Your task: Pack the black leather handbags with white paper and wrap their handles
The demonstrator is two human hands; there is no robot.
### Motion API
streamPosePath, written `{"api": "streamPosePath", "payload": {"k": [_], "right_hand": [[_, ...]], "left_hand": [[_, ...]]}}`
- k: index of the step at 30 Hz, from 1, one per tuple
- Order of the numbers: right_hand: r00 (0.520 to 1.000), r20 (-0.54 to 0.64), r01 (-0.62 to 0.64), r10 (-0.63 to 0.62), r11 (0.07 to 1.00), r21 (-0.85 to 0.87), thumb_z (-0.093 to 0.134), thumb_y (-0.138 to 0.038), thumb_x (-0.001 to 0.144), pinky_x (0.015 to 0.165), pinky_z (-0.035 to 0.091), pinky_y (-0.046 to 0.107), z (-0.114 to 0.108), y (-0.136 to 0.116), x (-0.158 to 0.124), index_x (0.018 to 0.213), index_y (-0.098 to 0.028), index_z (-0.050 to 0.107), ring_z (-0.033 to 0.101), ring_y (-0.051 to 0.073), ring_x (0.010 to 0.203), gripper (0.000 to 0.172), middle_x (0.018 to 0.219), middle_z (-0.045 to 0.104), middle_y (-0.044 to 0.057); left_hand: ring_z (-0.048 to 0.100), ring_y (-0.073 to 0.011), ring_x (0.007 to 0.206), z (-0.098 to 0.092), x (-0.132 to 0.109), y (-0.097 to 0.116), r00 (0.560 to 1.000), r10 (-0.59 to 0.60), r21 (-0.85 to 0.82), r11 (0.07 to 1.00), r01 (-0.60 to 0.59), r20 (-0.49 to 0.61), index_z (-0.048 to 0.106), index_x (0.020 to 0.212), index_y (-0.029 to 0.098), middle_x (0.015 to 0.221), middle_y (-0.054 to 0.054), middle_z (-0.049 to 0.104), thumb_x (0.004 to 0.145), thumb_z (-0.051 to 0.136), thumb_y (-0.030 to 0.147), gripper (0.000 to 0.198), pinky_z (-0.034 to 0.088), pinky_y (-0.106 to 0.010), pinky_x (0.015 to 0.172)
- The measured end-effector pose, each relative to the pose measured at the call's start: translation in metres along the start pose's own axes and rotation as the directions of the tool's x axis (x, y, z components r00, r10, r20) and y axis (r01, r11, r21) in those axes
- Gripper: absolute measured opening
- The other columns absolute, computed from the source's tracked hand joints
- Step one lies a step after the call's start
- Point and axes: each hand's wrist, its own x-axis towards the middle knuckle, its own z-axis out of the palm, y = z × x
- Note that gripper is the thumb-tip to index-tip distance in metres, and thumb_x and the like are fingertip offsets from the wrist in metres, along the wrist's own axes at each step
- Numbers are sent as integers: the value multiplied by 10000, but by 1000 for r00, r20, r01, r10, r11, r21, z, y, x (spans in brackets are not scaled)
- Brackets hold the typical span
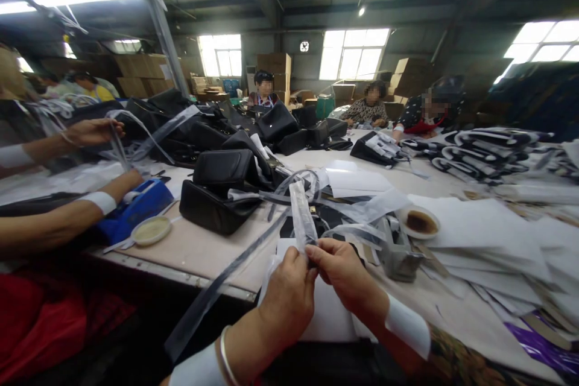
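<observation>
Close together at the front edge of the table, my left hand (pixel 288 291) and my right hand (pixel 340 270) pinch the lower end of a strap wrapped in clear plastic film (pixel 302 212). The strap points up and away from me. Beneath my hands lies white paper (pixel 328 310). A long translucent plastic sleeve (pixel 221 280) runs from the middle of the table down past its front edge, left of my left hand. Right of my hands stands a grey tape dispenser (pixel 400 253). Just beyond the strap, dark pieces and more film lie bunched together.
Black handbags (pixel 221 193) are heaped at left centre. A co-worker's hands (pixel 97 131) work at left near a blue tape dispenser (pixel 136 208) and a dish of pale paste (pixel 151 230). A dish of brown liquid (pixel 420 222) and paper sheets (pixel 488 241) lie right. Other people sit across.
</observation>
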Motion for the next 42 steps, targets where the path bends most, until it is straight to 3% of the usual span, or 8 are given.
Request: {"api": "streamPosePath", "payload": {"k": [6, 15, 20, 24, 27, 31, 38, 42], "right_hand": [[954, 72, 296, -292, 865, -405, 609, -311, 900, 592, 366, 259, -10, -8, -5, 655, -178, 576, 485, 125, 627, 281, 633, 545, -18], [586, 526, 695, -616, 50, -717, 426, -147, 1007, 609, 335, 314, -16, 12, 2, 785, -160, 618, 478, 161, 651, 293, 733, 595, 50], [796, 400, 605, -454, 561, -565, 515, -312, 996, 616, 374, 281, -25, 3, 2, 816, -168, 647, 486, 149, 678, 265, 742, 586, 31], [948, 317, -20, 15, 1000, 13, 677, -577, 845, 448, 198, 230, -25, -8, 1, 727, -177, 559, 240, 71, 475, 433, 554, 328, -86], [956, 258, -196, 140, 960, 202, 767, -539, 757, 429, 121, 230, -17, -13, 0, 684, -175, 545, 174, 49, 442, 433, 506, 296, -108], [969, 215, 155, -125, 980, -126, 694, -365, 856, 509, 294, 235, -11, -18, -4, 688, -149, 636, 405, 87, 528, 280, 574, 496, -34], [598, 578, 744, -555, 119, -657, 447, -128, 972, 582, 313, 314, -15, 5, 1, 759, -142, 632, 479, 156, 624, 282, 718, 613, 59], [617, 565, 738, -548, 154, -657, 424, -129, 980, 612, 339, 305, -16, 10, 4, 837, -147, 655, 504, 167, 677, 272, 777, 636, 71]], "left_hand": [[465, -136, 617, -36, 16, -3, 961, -75, -596, 771, 225, 265, 593, 748, 168, 667, -2, 489, 876, 636, 464, 325, 407, -275, 593], [179, -34, 443, -21, 24, -8, 848, -349, -836, 241, 493, 399, 506, 693, 178, 513, 122, 272, 677, 837, 435, 418, 108, -215, 438], [352, -75, 513, -21, 17, -6, 940, -307, -742, 592, 313, 151, 638, 738, 150, 564, 56, 412, 850, 685, 321, 210, 268, -216, 494], [532, -130, 731, -21, 8, -8, 998, 40, -432, 900, -60, -56, 720, 758, 156, 762, -22, 560, 925, 621, 235, 210, 414, -243, 668], [553, -143, 770, -16, 2, -11, 980, 171, -364, 910, -198, -106, 739, 860, 157, 805, -38, 576, 957, 565, 211, 206, 438, -254, 704], [519, -129, 713, -25, 4, -18, 993, 28, -568, 822, 45, 118, 721, 869, 145, 762, -23, 552, 915, 643, 320, 196, 418, -244, 652], [186, -19, 435, -36, 24, -19, 834, -291, -815, 224, 535, 468, 536, 688, 158, 516, 113, 305, 638, 887, 488, 484, 126, -190, 430], [181, -24, 428, -26, 23, -18, 825, -381, -835, 199, 514, 417, 546, 722, 171, 513, 116, 316, 584, 899, 491, 496, 114, -206, 428]]}}
